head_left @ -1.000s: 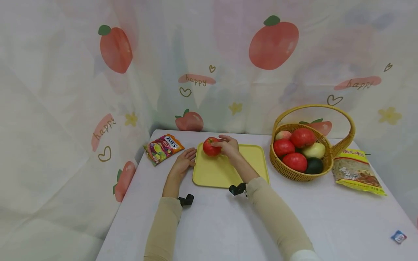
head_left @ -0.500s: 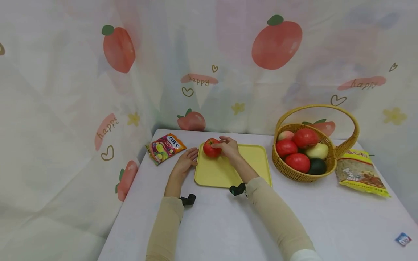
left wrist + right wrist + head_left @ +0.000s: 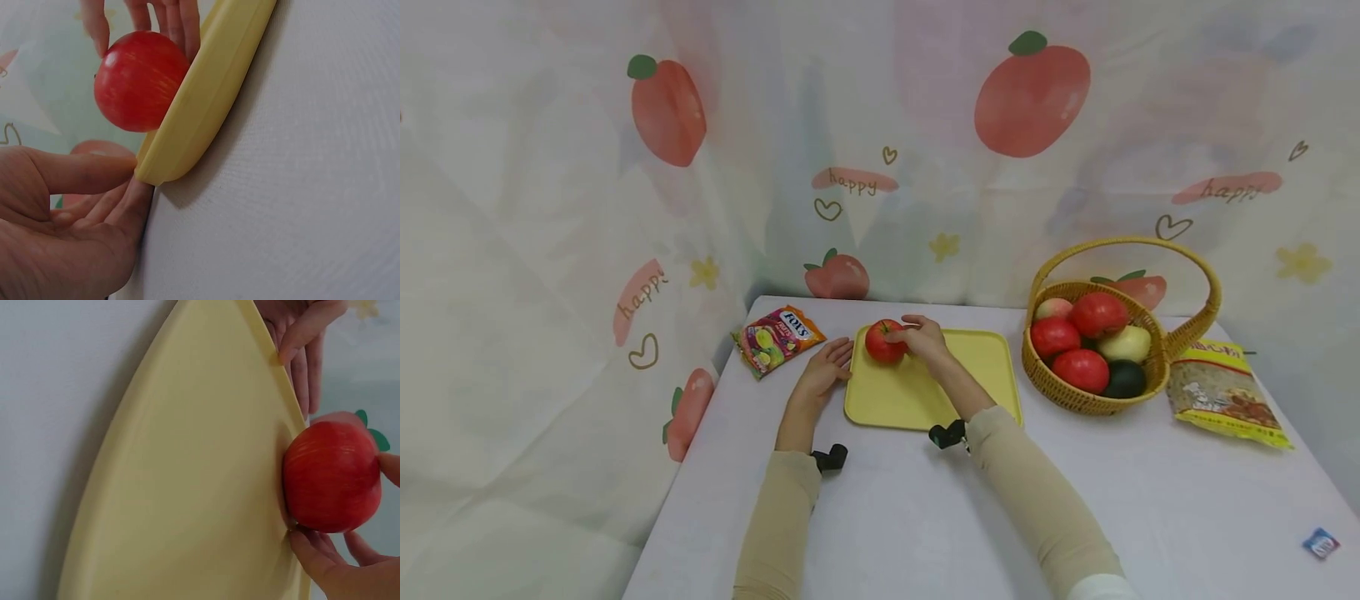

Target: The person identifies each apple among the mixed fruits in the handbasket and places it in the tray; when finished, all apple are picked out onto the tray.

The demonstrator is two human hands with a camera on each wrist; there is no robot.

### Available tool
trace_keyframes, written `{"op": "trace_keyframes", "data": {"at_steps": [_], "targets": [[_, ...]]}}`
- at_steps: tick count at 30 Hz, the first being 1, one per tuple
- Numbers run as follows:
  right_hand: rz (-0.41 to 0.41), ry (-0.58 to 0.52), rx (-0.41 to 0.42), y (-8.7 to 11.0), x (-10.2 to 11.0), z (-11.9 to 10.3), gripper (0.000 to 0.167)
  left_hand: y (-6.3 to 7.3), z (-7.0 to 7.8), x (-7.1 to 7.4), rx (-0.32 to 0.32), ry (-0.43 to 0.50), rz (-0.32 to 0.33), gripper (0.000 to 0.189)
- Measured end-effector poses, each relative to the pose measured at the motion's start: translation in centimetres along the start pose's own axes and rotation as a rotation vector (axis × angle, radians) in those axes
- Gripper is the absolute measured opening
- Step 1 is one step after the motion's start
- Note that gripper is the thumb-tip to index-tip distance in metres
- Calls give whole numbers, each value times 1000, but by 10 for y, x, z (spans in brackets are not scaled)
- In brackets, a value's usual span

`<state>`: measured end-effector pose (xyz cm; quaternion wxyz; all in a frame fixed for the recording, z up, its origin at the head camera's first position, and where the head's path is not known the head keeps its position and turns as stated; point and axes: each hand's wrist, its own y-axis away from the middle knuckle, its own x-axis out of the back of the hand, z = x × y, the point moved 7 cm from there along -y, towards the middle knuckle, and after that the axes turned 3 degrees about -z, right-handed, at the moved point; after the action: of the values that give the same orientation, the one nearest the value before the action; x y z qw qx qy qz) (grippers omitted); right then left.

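One red tomato (image 3: 882,348) is far left on the yellow tray (image 3: 887,396), fingers of the right hand (image 3: 927,342) part-closed around it, the left hand (image 3: 824,372) pinching the tray's left side. Positioning, we judge; next needs steadiness.

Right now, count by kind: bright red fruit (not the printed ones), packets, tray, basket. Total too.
Bright red fruit: 4 (1 in the right hand, 3 in the basket)
Packets: 3
Tray: 1
Basket: 1
Total: 9
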<state>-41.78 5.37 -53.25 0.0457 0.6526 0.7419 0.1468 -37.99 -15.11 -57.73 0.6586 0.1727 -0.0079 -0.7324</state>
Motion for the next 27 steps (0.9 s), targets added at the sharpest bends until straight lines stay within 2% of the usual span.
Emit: {"op": "trace_keyframes", "data": {"at_steps": [5, 12, 27], "targets": [[-16, -28, -3, 7, 6, -1, 73, 0, 0, -1, 1, 7, 0, 82], [-29, -54, 55, 24, 17, -18, 64, 2, 1, -1, 10, 3, 7, 82], [-5, 8, 181, 62, 60, -58, 57, 4, 0, -2, 34, -15, 10, 83]]}}
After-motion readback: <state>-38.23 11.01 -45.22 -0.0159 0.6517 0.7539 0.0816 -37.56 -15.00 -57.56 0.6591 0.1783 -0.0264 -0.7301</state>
